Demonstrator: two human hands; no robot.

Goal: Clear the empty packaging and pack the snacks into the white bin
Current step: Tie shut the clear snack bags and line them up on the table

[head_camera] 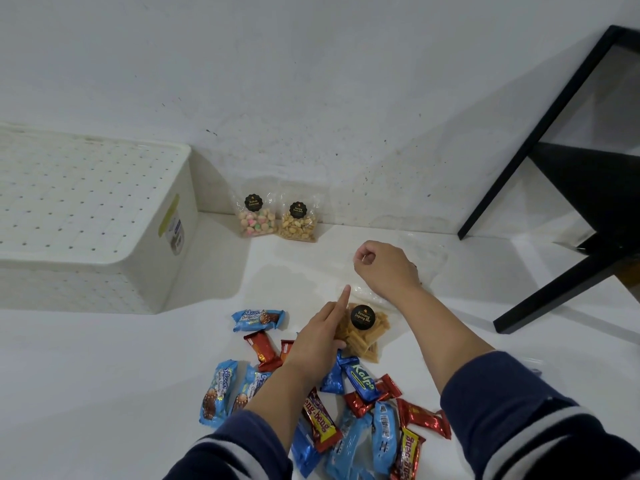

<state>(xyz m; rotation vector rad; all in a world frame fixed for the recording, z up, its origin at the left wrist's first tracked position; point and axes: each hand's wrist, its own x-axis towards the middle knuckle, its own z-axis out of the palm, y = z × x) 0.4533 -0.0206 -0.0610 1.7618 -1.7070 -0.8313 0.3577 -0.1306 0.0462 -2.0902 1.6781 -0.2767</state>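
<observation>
Nearby, perforated white bin (86, 216) upside-down.

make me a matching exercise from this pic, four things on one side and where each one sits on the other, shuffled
Things:
1. white bin
2. two clear snack bags
3. bag of yellow sticks
4. Kalpa bar

Places:
A. standing against the wall
B. far left, upside down
C. in the pile nearest the person
D. between the two hands

Pairs: 1-B, 2-A, 3-D, 4-C

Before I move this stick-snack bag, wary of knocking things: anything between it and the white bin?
The floor between stick-snack bag and white bin shows nothing, but a perforated white surface seems to cover the bin's top.
</observation>
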